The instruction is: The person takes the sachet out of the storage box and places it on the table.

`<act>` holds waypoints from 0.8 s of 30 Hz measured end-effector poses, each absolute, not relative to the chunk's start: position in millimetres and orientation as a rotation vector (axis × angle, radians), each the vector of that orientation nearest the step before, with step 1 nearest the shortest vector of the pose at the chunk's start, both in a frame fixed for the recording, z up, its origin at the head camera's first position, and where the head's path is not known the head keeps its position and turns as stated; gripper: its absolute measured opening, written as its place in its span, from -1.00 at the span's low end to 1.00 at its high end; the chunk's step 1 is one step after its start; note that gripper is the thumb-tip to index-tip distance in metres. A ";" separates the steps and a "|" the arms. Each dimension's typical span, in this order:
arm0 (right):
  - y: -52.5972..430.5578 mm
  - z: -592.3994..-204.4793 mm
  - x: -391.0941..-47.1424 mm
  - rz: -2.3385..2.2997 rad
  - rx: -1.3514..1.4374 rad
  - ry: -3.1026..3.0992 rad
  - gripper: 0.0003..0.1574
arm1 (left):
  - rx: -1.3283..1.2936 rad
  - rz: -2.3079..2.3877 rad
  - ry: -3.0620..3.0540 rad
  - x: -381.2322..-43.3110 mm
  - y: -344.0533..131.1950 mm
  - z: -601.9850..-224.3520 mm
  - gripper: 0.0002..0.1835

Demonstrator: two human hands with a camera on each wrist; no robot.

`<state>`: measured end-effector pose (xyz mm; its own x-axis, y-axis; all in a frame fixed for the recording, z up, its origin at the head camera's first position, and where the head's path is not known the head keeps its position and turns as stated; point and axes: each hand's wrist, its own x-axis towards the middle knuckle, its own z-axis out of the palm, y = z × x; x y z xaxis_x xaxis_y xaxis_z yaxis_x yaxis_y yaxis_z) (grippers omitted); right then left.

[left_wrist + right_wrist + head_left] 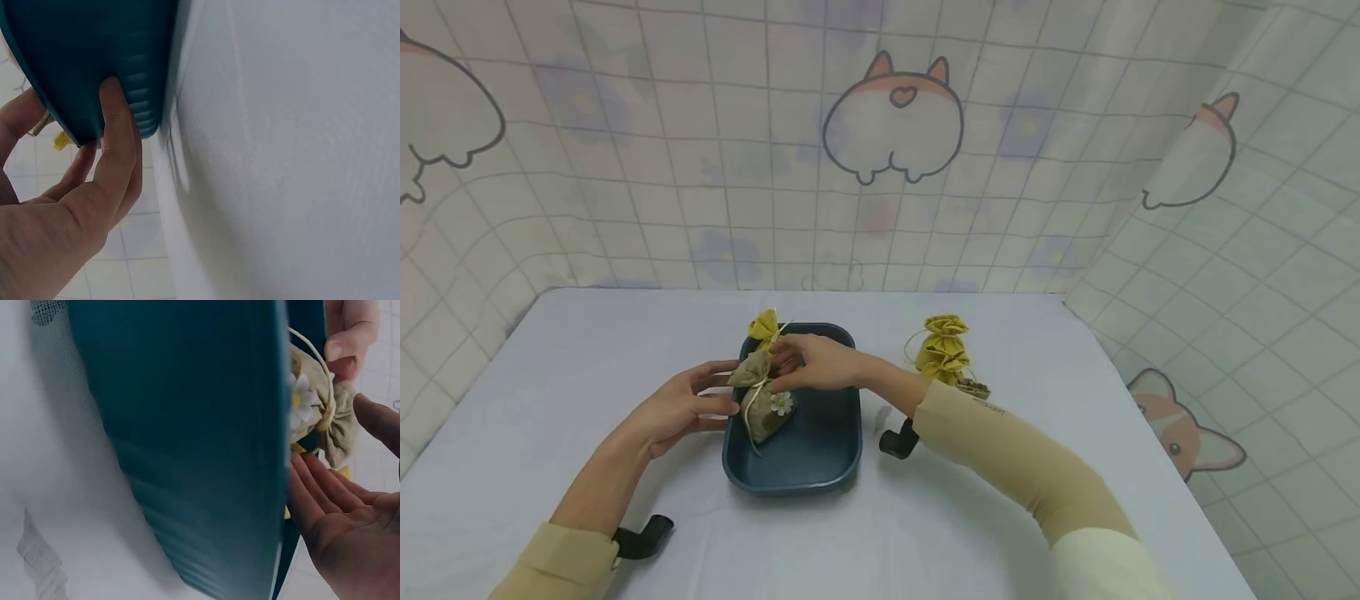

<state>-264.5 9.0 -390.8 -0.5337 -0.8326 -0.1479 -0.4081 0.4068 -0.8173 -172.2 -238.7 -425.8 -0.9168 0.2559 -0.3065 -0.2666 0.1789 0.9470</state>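
From where I stand, a person's right hand (820, 362) reaches over a dark teal tray (820, 454), its fingers loose and nearly straight, its thumb spread away from them; the right wrist view shows the neck of a beige cloth pouch (762, 419) in the space between thumb and fingers, ungripped. The left hand (688, 400) grasps the tray's left edge lightly, with the thumb over the rim and the fingers along the outer wall. The beige pouch is inside the tray, tilted against the left wall between the two hands; it has a pale drawstring tied round its gathered neck and a white daisy (782, 404) with a yellow centre on its front. Just behind it, at the tray's far left corner, is a yellow pouch (763, 325), partly hidden by the right hand and the beige pouch. The tray rests on a white-covered counter (955, 542). To the right of it, beyond the right forearm, two more yellow pouches (945, 327) are close together, one in front of the other, with a patterned pouch (973, 387) beside them, mostly covered by the arm's beige sleeve (1000, 450). Behind everything hangs a pale checked curtain (700, 167) printed with cartoon corgis.
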 end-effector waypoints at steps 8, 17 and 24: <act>2.7 -392.7 -259.0 -1.053 -1.031 2.118 -0.28 | 0.014 1.798 2.055 -172.7 -238.5 -426.4 -0.04; 5.4 -391.1 -256.8 -1.083 -1.015 2.095 -0.43 | 0.013 1.795 2.064 -172.2 -237.7 -425.6 -0.05; 4.9 -392.6 -254.7 -1.097 -1.098 2.047 -0.72 | 0.004 1.800 2.064 -171.7 -238.1 -426.1 -0.05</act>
<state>-254.7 4.9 -392.6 -0.5045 -0.8581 -0.0960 -0.3954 0.3285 -0.8577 -171.7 -238.1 -426.1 -0.9199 0.2600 -0.2936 -0.2556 0.1703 0.9516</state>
